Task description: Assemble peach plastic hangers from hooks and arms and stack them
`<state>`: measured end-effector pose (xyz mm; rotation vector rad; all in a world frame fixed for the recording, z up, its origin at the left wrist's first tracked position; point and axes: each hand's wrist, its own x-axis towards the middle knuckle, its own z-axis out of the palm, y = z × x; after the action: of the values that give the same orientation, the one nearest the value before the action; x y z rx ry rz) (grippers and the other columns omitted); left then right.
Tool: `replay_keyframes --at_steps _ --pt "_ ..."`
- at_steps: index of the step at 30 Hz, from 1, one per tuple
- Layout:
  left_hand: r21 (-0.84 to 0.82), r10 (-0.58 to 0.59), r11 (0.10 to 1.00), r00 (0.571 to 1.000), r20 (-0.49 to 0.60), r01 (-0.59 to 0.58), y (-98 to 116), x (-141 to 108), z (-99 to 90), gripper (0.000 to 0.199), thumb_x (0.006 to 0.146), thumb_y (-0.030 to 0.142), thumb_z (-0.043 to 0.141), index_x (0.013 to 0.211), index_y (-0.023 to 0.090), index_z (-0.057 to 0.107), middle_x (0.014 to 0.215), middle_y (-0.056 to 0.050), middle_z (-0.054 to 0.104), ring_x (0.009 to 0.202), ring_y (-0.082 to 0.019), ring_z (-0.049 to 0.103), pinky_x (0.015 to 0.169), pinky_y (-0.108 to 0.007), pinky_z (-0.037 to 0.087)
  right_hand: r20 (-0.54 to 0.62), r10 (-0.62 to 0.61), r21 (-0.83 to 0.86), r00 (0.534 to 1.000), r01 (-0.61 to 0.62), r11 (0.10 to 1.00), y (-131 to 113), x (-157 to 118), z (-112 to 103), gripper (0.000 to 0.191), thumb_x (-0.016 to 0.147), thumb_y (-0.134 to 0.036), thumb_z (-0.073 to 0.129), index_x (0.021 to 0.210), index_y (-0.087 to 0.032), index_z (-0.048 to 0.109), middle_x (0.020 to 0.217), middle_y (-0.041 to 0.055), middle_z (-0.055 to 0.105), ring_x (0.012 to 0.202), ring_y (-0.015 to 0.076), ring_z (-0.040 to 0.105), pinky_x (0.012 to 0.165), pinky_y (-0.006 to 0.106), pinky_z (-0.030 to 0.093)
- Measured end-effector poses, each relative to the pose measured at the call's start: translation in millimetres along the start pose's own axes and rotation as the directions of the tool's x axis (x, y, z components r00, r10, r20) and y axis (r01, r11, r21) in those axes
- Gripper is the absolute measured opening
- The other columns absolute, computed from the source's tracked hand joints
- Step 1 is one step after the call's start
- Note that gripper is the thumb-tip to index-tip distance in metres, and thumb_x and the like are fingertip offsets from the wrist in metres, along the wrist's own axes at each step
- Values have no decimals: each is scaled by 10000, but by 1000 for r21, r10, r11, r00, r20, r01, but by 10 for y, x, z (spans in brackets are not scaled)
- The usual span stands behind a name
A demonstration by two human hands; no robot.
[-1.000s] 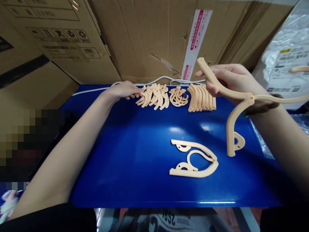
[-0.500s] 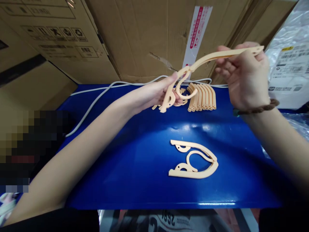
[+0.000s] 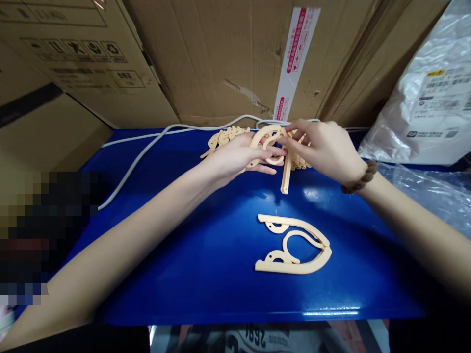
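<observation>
My left hand [image 3: 245, 153] grips a cream plastic folding hanger [image 3: 270, 131] by one arm, above the back of the blue table [image 3: 206, 255]. The hanger is folded, its second arm pointing down towards me. At the hanger's joint, the fingertips of my right hand [image 3: 312, 142] pinch it. A second folded hanger [image 3: 307, 267] lies flat nearer to me, its curved joint to the right. Behind my hands sit a heap of small cream hook pieces [image 3: 228, 135] and a row of curved cream arms [image 3: 303, 159], partly hidden by my right hand.
Cardboard boxes [image 3: 221, 54] stand along the back and left. A white cable [image 3: 143, 147] runs along the table's back and left side. Clear plastic wrap and a labelled white package [image 3: 434, 113] are at the right.
My right hand has come down and left from the hanger's raised far end to its joint. The outstretched arm has swung down, and my left hand has shifted slightly left.
</observation>
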<state>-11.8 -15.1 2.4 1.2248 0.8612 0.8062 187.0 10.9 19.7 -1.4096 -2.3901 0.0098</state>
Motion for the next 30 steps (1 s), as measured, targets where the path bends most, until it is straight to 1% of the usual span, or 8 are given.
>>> replay_keyframes --at_steps 5,8,11,14,19,26,28,30 --pt "47 94 994 996 13 -94 -37 29 -14 404 840 159 670 1235 119 591 1129 -131 716 1073 -227 680 840 -296 582 20 8 111 1000 -10 994 -5 0 1 325 906 -348 577 1141 -153 689 878 94 743 756 246 672 673 350 464" --pt "46 37 998 998 -54 -34 -36 59 -46 167 900 245 594 1011 133 648 883 -80 701 956 -209 686 882 -328 549 3 27 113 1000 -27 993 -34 -6 3 282 927 -324 536 1088 -149 688 897 102 735 763 247 667 706 359 466" --pt "50 59 997 994 -95 -55 -19 71 -34 349 1000 398 408 762 187 553 618 -6 521 863 -189 669 900 -338 515 -29 10 -24 1000 -11 1000 -73 -18 21 343 991 -358 420 1100 -148 668 904 120 715 785 271 650 688 363 418" --pt "122 166 981 978 -123 -151 -25 71 4 427 1018 351 347 621 203 390 516 32 348 820 -158 651 960 -314 467 -1 -4 -130 1000 3 991 -80 -16 28 405 1029 -365 321 1106 -138 647 822 119 679 743 264 629 639 343 348" --pt "311 281 922 951 -127 -230 -120 106 1 477 998 240 387 523 196 412 493 30 383 839 -147 672 933 -242 438 95 -80 -11 992 81 997 -15 32 -31 384 1018 -357 338 843 -181 630 775 93 648 705 217 580 656 330 349" --pt "401 366 883 895 -256 -246 -161 171 57 487 1017 247 395 533 205 434 503 6 469 685 -140 637 606 -225 421 144 -1 159 990 -22 987 -42 110 -114 343 997 -321 377 773 -190 600 683 50 585 643 181 510 665 327 384" --pt "514 437 818 860 -263 -258 -137 137 69 439 1018 274 409 586 212 457 543 -4 513 687 -155 625 612 -250 418 168 25 185 985 -57 981 -36 142 -124 342 998 -305 385 736 -198 576 640 31 567 606 163 485 649 317 386" --pt "680 555 675 804 -213 -286 -106 83 51 353 1001 281 454 656 215 492 601 -17 554 757 -185 626 691 -281 429 208 67 203 976 -110 973 33 191 -127 335 994 -312 407 746 -197 601 603 15 558 561 149 469 614 307 391"
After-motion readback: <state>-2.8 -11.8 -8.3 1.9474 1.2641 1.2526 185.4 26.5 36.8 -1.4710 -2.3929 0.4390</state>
